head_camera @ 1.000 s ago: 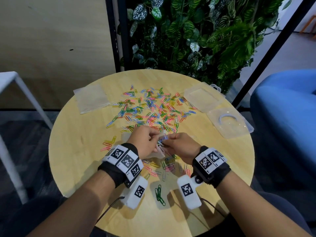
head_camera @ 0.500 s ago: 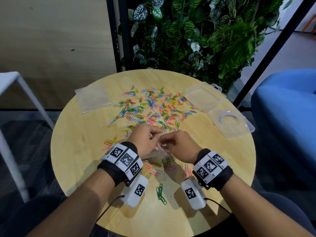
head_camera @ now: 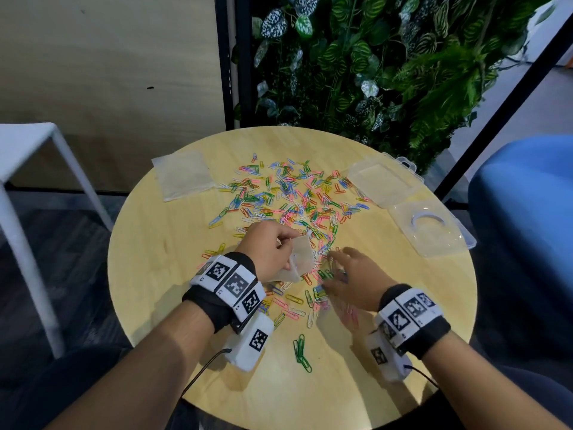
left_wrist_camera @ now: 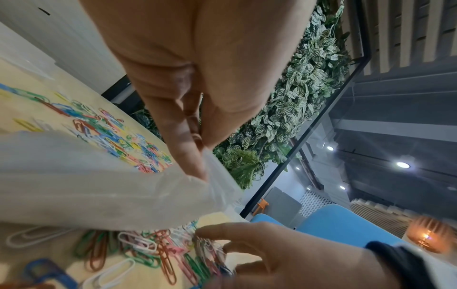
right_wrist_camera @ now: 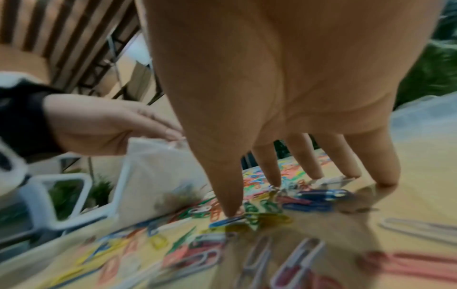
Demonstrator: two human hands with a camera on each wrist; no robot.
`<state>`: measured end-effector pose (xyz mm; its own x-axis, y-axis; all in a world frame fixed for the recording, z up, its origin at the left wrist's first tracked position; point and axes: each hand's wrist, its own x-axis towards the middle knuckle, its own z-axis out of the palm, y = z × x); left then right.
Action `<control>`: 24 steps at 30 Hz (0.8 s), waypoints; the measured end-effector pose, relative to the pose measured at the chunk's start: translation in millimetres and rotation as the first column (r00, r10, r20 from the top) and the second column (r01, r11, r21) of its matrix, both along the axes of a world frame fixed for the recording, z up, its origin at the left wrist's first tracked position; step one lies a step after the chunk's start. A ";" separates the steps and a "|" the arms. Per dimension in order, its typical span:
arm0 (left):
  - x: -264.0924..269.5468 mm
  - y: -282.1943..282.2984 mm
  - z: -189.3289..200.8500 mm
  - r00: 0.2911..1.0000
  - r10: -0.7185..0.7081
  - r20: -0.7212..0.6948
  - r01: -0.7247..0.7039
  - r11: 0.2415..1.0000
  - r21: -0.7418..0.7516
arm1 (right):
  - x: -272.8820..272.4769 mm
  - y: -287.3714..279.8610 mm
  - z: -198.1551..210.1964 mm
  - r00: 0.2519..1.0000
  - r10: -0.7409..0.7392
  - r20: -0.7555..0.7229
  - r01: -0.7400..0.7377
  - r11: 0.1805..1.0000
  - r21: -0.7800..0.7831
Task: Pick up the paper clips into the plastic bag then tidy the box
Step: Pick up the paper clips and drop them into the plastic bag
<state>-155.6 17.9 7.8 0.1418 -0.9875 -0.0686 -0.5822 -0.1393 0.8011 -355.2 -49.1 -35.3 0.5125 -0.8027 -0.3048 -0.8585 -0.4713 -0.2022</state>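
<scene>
Colourful paper clips (head_camera: 288, 193) lie scattered over the middle of the round wooden table (head_camera: 161, 274). My left hand (head_camera: 269, 246) pinches the top edge of a small clear plastic bag (head_camera: 302, 259), which hangs just above the table. The pinch of the left hand (left_wrist_camera: 202, 148) on the bag (left_wrist_camera: 99, 176) shows in the left wrist view. My right hand (head_camera: 350, 274) is spread to the right of the bag, its fingertips (right_wrist_camera: 230, 212) touching a cluster of clips (right_wrist_camera: 314, 197). A few clips show dimly inside the bag (right_wrist_camera: 158, 172).
A second flat plastic bag (head_camera: 181, 178) lies at the table's far left. An open clear plastic box (head_camera: 384, 178) with its lid (head_camera: 431, 228) sits at the far right. A white stool (head_camera: 28, 141) stands left of the table, a blue seat (head_camera: 527, 197) to its right, and plants behind.
My right hand has left the bag's mouth and dropped to the right onto the clips, fingers now spread. The left hand still holds the bag, lifted slightly.
</scene>
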 end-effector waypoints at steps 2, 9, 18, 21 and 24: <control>0.4 -0.1 0.4 1.000 0.005 0.003 -0.005 1.000 0.000 | 7.2 7.9 -1.8 0.997 0.044 -0.063 -0.046 0.998 -0.031; -0.5 -0.2 -3.9 1.000 0.003 0.010 -0.003 1.000 0.011 | 23.5 8.7 -3.1 0.995 0.051 -0.085 -0.065 0.983 -0.173; -0.6 -0.7 -6.2 1.000 0.015 0.013 -0.015 0.999 0.036 | -8.3 -21.2 11.4 0.862 -0.336 0.379 0.284 0.940 0.187; -1.6 -1.5 -6.9 0.999 0.031 -0.013 -0.031 0.999 0.043 | -13.4 -21.3 24.5 0.482 -0.661 0.574 0.232 0.729 0.644; -4.1 -1.7 -8.7 1.000 0.015 -0.003 -0.015 0.999 0.035 | -1.3 -10.4 33.0 0.315 -0.774 0.549 0.026 0.585 0.811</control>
